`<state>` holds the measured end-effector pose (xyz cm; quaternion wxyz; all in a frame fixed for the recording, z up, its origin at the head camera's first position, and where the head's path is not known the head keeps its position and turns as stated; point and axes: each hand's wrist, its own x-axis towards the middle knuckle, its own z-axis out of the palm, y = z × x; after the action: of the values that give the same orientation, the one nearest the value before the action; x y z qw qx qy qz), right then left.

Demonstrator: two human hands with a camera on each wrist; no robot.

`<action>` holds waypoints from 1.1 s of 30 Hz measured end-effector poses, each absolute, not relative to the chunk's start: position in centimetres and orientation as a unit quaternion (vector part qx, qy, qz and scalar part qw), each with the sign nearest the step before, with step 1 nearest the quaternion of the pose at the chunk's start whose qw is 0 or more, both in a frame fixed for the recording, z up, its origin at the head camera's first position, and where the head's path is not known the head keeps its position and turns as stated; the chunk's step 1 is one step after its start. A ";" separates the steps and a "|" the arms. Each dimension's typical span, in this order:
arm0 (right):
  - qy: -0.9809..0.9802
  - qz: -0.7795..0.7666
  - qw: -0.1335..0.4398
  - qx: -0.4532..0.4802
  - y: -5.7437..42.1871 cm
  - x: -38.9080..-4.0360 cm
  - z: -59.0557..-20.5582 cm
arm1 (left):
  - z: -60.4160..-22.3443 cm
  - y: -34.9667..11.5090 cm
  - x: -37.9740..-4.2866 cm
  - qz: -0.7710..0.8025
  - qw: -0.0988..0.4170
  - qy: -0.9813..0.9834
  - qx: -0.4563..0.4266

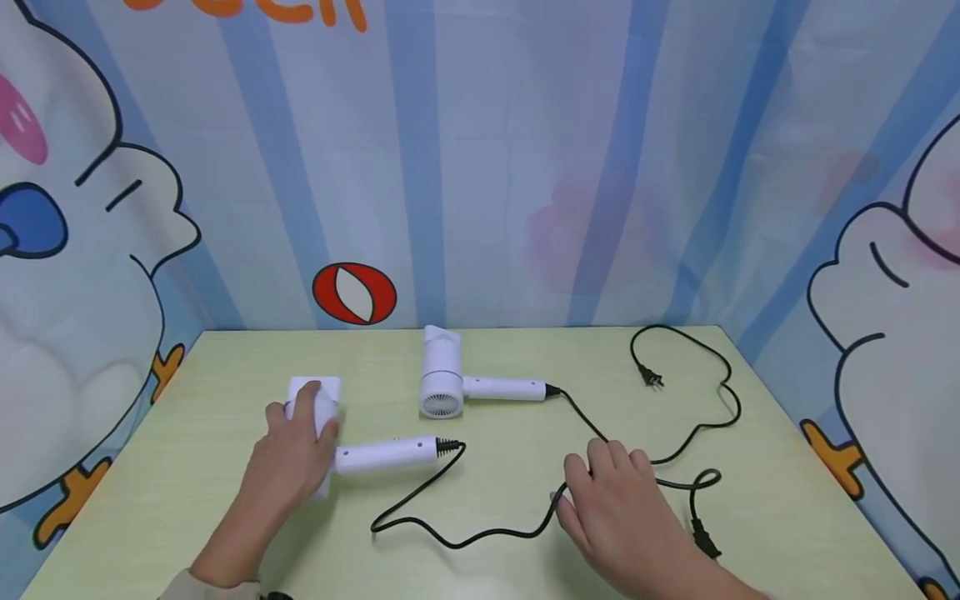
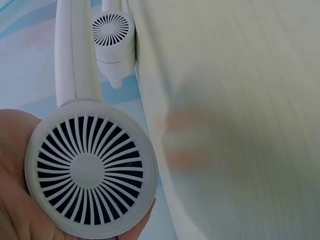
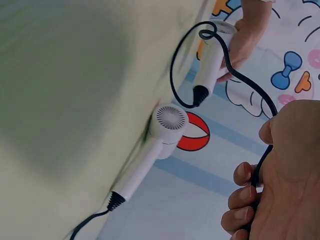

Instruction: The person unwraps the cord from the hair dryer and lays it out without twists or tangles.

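My left hand (image 1: 292,454) grips the barrel of a white hair dryer (image 1: 386,453) at the left of the table, its handle pointing right. In the left wrist view the round slotted air intake (image 2: 90,170) of that dryer faces the camera, with the palm behind it. My right hand (image 1: 622,508) has its fingers curled round that dryer's black power cord (image 1: 480,533), right of centre. The right wrist view shows the cord (image 3: 245,80) running up from the curled fingers to the dryer. Its plug (image 1: 703,540) lies beyond the right hand.
A second white hair dryer (image 1: 441,367) lies at the back middle, its handle to the right. Its black cord (image 1: 731,400) winds to a plug (image 1: 651,377) at the back right. Behind the pale table (image 1: 225,400) hangs a blue striped cartoon curtain (image 1: 480,167).
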<state>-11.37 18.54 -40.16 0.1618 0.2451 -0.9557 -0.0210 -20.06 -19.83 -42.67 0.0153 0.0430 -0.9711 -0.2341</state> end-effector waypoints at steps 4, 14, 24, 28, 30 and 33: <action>-0.952 -0.020 0.169 0.254 18.5 -11.2 -40.8 | -42.8 -20.2 -20.3 -0.234 0.013 -0.971 0.048; -0.952 -0.030 0.159 0.261 18.6 -11.4 -42.1 | -42.8 -20.6 -20.6 -0.240 0.007 -0.969 0.053; -0.949 -0.017 0.088 0.302 19.0 -12.5 -44.1 | -42.8 -21.4 -21.3 -0.229 0.007 -0.972 0.045; -0.946 -0.006 0.048 0.320 19.2 -13.0 -44.8 | -43.0 -22.1 -22.1 -0.221 0.000 -0.974 0.048; -0.944 0.004 0.025 0.329 19.3 -13.3 -45.2 | -43.1 -22.5 -22.5 -0.217 -0.005 -0.975 0.047; -0.937 0.024 -0.010 0.348 19.4 -13.7 -45.7 | -43.4 -23.3 -23.3 -0.209 -0.010 -0.977 0.041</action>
<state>-13.69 19.45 -45.68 -0.0100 0.3479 -0.9372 0.0237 -23.29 -23.34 -43.40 -0.0099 0.0407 -0.9771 -0.2086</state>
